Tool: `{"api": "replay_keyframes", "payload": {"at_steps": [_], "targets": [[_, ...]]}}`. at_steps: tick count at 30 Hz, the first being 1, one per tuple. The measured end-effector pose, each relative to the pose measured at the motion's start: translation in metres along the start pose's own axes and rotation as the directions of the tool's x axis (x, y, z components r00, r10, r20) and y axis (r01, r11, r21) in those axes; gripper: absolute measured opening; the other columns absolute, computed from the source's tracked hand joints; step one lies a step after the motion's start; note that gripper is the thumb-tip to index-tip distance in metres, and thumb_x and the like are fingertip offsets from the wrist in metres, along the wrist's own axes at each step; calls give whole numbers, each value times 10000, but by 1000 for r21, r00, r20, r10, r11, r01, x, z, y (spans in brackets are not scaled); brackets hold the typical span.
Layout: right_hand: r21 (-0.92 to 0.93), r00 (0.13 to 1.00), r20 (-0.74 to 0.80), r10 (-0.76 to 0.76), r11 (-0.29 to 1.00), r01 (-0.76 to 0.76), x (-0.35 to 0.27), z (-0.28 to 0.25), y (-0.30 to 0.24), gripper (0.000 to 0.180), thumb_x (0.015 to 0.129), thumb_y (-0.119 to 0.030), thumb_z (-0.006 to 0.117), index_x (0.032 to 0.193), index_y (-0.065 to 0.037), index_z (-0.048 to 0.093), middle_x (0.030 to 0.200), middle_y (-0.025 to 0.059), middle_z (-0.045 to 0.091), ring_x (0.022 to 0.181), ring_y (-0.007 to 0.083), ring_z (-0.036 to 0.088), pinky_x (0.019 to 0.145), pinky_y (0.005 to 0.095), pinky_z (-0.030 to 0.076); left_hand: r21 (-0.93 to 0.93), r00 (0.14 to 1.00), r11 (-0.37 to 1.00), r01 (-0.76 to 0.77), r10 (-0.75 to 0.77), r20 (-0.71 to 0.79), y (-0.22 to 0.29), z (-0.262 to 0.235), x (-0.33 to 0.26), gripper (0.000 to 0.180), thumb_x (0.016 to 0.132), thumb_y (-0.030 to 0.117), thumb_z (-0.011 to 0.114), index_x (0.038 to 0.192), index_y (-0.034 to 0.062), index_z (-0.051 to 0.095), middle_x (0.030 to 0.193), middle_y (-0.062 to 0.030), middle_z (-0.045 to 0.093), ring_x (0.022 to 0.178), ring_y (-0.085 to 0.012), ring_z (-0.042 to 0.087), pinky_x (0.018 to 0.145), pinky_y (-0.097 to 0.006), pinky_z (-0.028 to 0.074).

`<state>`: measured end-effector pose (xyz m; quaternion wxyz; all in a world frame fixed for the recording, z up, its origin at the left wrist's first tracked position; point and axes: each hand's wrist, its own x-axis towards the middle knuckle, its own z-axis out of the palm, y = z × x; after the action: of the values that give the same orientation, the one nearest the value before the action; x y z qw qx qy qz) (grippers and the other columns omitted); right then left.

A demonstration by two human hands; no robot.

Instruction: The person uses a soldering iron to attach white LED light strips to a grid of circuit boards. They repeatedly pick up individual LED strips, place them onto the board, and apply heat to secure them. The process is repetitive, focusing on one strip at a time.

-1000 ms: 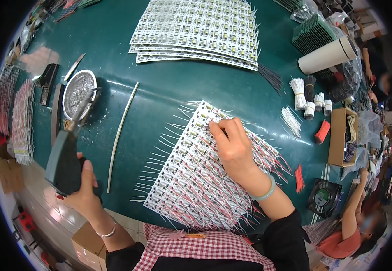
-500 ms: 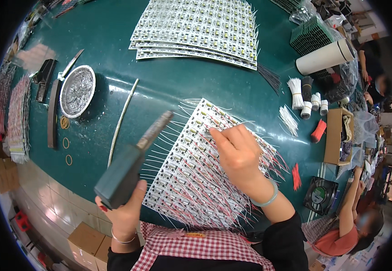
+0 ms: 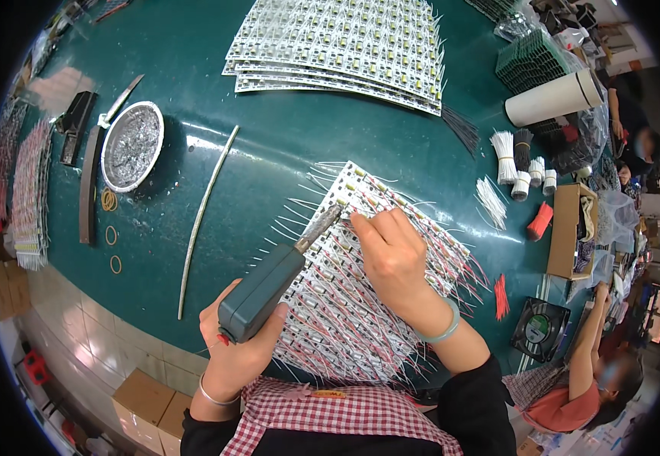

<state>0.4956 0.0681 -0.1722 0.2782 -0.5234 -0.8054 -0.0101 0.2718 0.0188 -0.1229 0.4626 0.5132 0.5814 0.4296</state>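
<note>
My left hand (image 3: 242,349) is wrapped round the dark green body of a soldering gun (image 3: 263,292). Its metal tip rests on or just over the upper part of a white circuit board panel (image 3: 322,292) in front of me. Rows of small components fill that panel, with white wires sticking out at the left and red and white wires lying across it. Close to the tip, my right hand (image 3: 394,251) is closed in a pinch above the panel. What its fingertips hold is hidden, perhaps a thin wire.
A stack of wired panels (image 3: 337,57) lies at the far side. To the left are a bowl of metal scraps (image 3: 158,125), rubber bands (image 3: 111,234) and a solder-coloured rod (image 3: 207,220). Wire bundles (image 3: 503,156), a white tumbler (image 3: 550,100), a carton (image 3: 563,232) and a fan (image 3: 540,328) stand right, near a co-worker (image 3: 573,391).
My left hand has swung the soldering gun right and up, bringing its tip from beside the panel to near my right fingertips. The right hand has barely moved and stays pinched.
</note>
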Motion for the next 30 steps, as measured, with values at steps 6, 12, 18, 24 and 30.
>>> {"api": "replay_keyframes", "payload": {"at_steps": [6, 12, 18, 24, 30], "targets": [[4, 1000, -3, 22, 1000, -22, -1, 1, -1, 264, 693, -18, 639, 954, 9, 661, 761, 59, 513, 680, 206, 531, 553, 330, 424, 8, 1000, 1000, 13, -14, 18, -2, 2, 0, 209, 713, -66, 733, 912, -70, 671, 824, -87, 653, 678, -122, 602, 606, -254, 463], [0, 999, -6, 32, 999, -32, -1, 0, -1, 250, 706, -20, 640, 954, 5, 660, 767, 54, 510, 679, 203, 533, 549, 326, 421, 50, 999, 999, -14, 12, 47, -1, 2, 2, 205, 723, -57, 731, 918, -66, 667, 809, -83, 642, 660, -122, 590, 590, -255, 456], [0, 1000, -12, 27, 1000, -27, -2, 2, -1, 253, 704, -20, 641, 956, 7, 658, 766, 57, 497, 681, 203, 531, 550, 323, 423, 57, 999, 998, -1, -2, 42, 0, 5, 2, 160, 742, -43, 731, 887, -52, 662, 781, -77, 627, 632, -109, 569, 563, -258, 441], [-6, 1000, -9, 24, 1000, -24, -2, 1, -1, 255, 703, -18, 643, 956, 13, 655, 759, 58, 487, 679, 205, 528, 546, 323, 424, 86, 999, 996, -17, 13, 49, -1, 5, 1, 142, 740, -46, 733, 863, -47, 660, 753, -65, 614, 615, -98, 558, 541, -253, 430], [-12, 1000, -4, 29, 999, -29, -1, 0, -2, 246, 711, -17, 644, 954, 17, 657, 761, 61, 490, 679, 205, 530, 544, 326, 426, 153, 995, 983, -100, 94, 42, 8, 3, 3, 175, 725, -60, 737, 888, -62, 674, 757, -63, 611, 618, -91, 556, 530, -247, 425]]}}
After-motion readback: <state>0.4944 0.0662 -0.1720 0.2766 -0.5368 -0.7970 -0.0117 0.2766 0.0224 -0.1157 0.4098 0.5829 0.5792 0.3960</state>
